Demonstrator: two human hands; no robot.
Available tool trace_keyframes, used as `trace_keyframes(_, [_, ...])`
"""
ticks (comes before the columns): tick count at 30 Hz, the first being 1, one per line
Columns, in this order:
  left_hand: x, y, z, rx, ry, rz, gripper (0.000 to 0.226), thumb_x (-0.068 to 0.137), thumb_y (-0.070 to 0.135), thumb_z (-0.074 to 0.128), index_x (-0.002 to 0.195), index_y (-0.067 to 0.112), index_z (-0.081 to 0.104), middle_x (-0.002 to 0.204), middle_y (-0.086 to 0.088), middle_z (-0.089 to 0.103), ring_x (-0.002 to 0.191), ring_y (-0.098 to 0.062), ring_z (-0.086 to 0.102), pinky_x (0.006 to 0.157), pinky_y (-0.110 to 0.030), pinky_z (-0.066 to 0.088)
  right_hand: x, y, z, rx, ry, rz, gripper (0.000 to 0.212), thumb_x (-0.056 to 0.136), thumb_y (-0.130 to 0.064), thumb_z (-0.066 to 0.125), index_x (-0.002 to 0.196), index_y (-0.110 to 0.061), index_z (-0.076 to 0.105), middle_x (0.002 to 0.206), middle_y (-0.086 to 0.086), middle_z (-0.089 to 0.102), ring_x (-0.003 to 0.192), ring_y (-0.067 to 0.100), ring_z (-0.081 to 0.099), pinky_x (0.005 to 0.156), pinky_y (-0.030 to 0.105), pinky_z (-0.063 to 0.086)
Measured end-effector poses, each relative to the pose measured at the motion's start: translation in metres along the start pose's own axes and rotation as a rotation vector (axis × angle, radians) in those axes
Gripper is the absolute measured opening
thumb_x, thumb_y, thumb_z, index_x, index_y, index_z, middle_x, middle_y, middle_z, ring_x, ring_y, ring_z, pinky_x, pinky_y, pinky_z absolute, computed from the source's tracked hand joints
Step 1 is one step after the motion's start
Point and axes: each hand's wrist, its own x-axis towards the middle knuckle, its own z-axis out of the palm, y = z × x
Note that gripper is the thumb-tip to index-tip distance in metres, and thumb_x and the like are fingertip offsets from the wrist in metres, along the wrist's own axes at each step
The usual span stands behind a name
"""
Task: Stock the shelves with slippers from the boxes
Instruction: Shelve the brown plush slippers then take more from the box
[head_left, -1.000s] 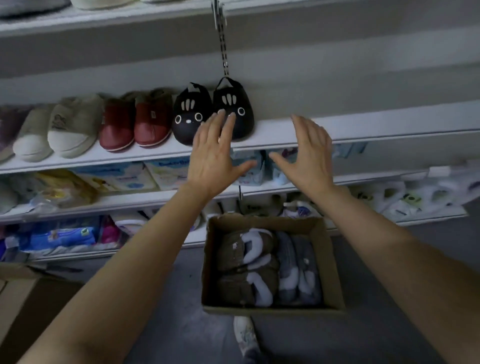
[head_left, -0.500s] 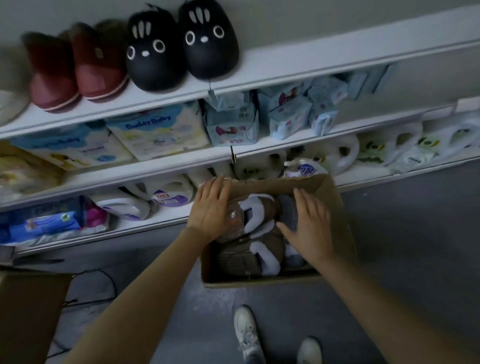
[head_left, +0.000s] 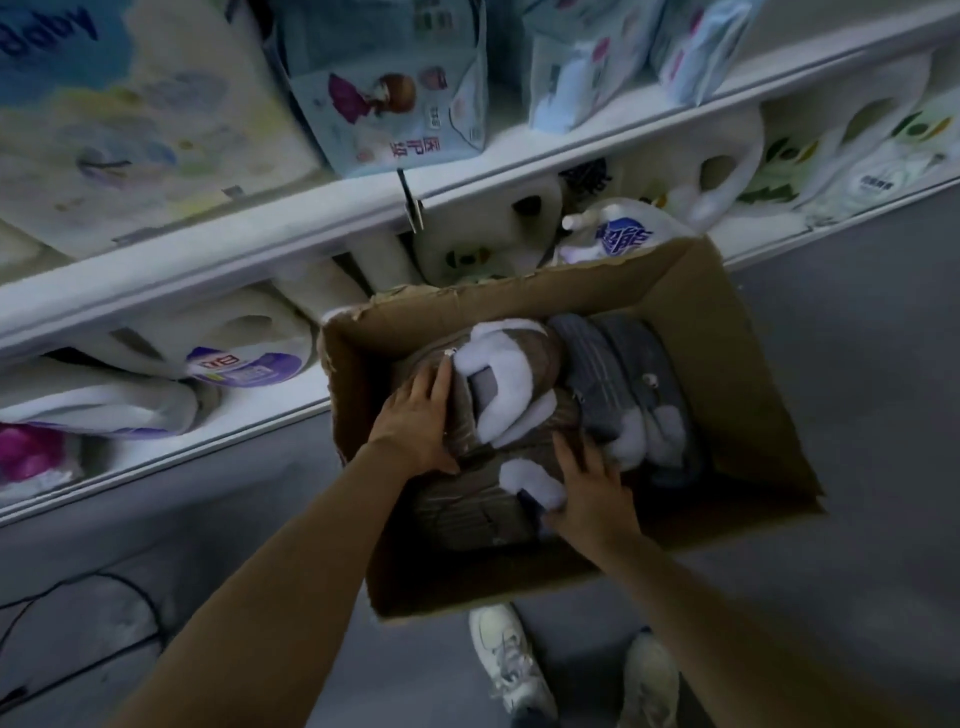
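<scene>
A: Grey floor (head_left: 857, 364), dim aisle; cardboard box (head_left: 748, 415) sits on it at 6 o'clock of the bottom shelf (head_left: 249, 415). Grip?

B: Left hand (head_left: 415, 421) curled on the brown slippers (head_left: 519, 384) at their 9; right hand (head_left: 592, 493) clasps the same bundle at 5; grey slippers (head_left: 623, 374) at 3, untouched.

A: Risk?

B: Prob. the stacked pair splitting on the lift; loose hold w/ fluffy trim; could snag the torn box rim. Detergent jugs (head_left: 244, 348) crowd the shelf at 10.
</scene>
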Motion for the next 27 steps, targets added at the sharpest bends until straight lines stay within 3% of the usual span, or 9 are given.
trace_keyframes(2, [0.015, -0.009, 0.002, -0.035, -0.056, -0.010, 0.153, 0.059, 0.053, 0.089, 0.150, 0.027, -0.031, 0.165, -0.010, -0.008, 0.149, -0.039, 0.013, 0.119, -0.052, 0.024, 0.012, -0.005, 0.008, 0.068, -0.083, 0.058, 0.114, 0.081, -0.036, 0.074, 0.152, -0.035, -0.015, 0.160, 0.012, -0.015, 0.144, 0.039, 0.020, 0.105, 0.048, 0.042])
trace_keyframes(5, [0.026, -0.018, 0.005, -0.109, -0.144, 0.006, 0.159, 0.054, 0.052, 0.092, 0.145, 0.034, -0.038, 0.165, -0.007, -0.014, 0.150, -0.042, 0.007, 0.119, -0.056, 0.021, 0.023, -0.009, 0.014, 0.087, -0.063, 0.116, 0.102, 0.092, -0.024, 0.063, 0.151, -0.039, -0.018, 0.159, 0.019, -0.016, 0.138, 0.041, 0.034, 0.095, 0.042, 0.049])
trace_keyframes(12, [0.022, -0.016, 0.002, -0.243, -0.171, -0.030, 0.158, 0.051, 0.055, 0.091, 0.136, 0.051, -0.041, 0.164, -0.002, -0.014, 0.148, -0.046, 0.002, 0.115, -0.066, 0.019, 0.018, -0.006, -0.013, 0.068, 0.165, 0.067, 0.082, 0.091, -0.025, 0.060, 0.152, -0.045, 0.010, 0.153, 0.017, 0.024, 0.124, 0.037, 0.048, 0.089, 0.040, 0.051])
trace_keyframes(14, [0.019, -0.011, -0.001, -0.282, -0.176, -0.057, 0.154, 0.050, 0.064, 0.088, 0.137, 0.053, -0.039, 0.164, -0.003, -0.008, 0.147, -0.046, 0.004, 0.115, -0.065, 0.020, 0.025, -0.001, -0.039, 0.007, 0.339, -0.006, 0.073, 0.086, -0.025, 0.061, 0.149, -0.041, 0.028, 0.141, 0.021, 0.043, 0.112, 0.043, 0.056, 0.085, 0.043, 0.052])
trace_keyframes(17, [0.017, -0.004, 0.001, -0.360, -0.203, -0.138, 0.152, 0.042, 0.083, 0.078, 0.144, 0.051, -0.030, 0.164, -0.006, -0.006, 0.148, -0.046, 0.003, 0.117, -0.062, 0.019, 0.045, 0.013, -0.082, -0.039, 0.317, 0.053, 0.068, 0.089, -0.024, 0.059, 0.150, -0.037, 0.032, 0.143, 0.015, 0.046, 0.116, 0.039, 0.055, 0.089, 0.042, 0.049])
trace_keyframes(19, [0.015, 0.002, 0.005, -0.440, -0.206, -0.245, 0.144, 0.048, 0.088, 0.071, 0.152, 0.042, -0.019, 0.164, -0.011, -0.007, 0.147, -0.048, 0.001, 0.117, -0.061, 0.018, 0.056, 0.022, -0.104, 0.165, 0.367, 0.080, 0.060, 0.090, -0.021, 0.060, 0.147, -0.028, 0.041, 0.140, 0.012, 0.052, 0.123, 0.035, 0.052, 0.098, 0.041, 0.045])
trace_keyframes(23, [0.010, 0.019, 0.016, -0.484, -0.146, -0.384, 0.131, 0.063, 0.083, 0.066, 0.156, 0.033, -0.013, 0.162, -0.018, -0.002, 0.146, -0.049, 0.006, 0.116, -0.059, 0.020, 0.055, 0.037, -0.098, 0.964, 0.468, 0.255, 0.063, 0.085, -0.022, 0.072, 0.143, -0.022, 0.047, 0.140, 0.006, 0.054, 0.127, 0.027, 0.051, 0.103, 0.043, 0.045])
trace_keyframes(25, [0.009, 0.024, 0.022, -0.526, -0.091, -0.382, 0.132, 0.064, 0.080, 0.069, 0.156, 0.033, -0.013, 0.162, -0.018, 0.003, 0.146, -0.047, 0.009, 0.116, -0.059, 0.019, 0.040, 0.033, -0.069, 1.137, 0.455, 0.344, 0.072, 0.079, -0.042, 0.077, 0.142, -0.027, 0.046, 0.138, 0.002, 0.053, 0.127, 0.028, 0.051, 0.097, 0.042, 0.050])
trace_keyframes(27, [0.009, 0.025, 0.028, -0.642, -0.035, -0.361, 0.133, 0.064, 0.072, 0.076, 0.155, 0.035, -0.012, 0.163, -0.015, 0.004, 0.147, -0.044, 0.010, 0.117, -0.060, 0.019, 0.028, 0.029, -0.033, 1.247, 0.415, 0.376, 0.090, 0.061, -0.070, 0.076, 0.140, -0.047, 0.039, 0.143, -0.001, 0.046, 0.130, 0.028, 0.047, 0.100, 0.045, 0.048])
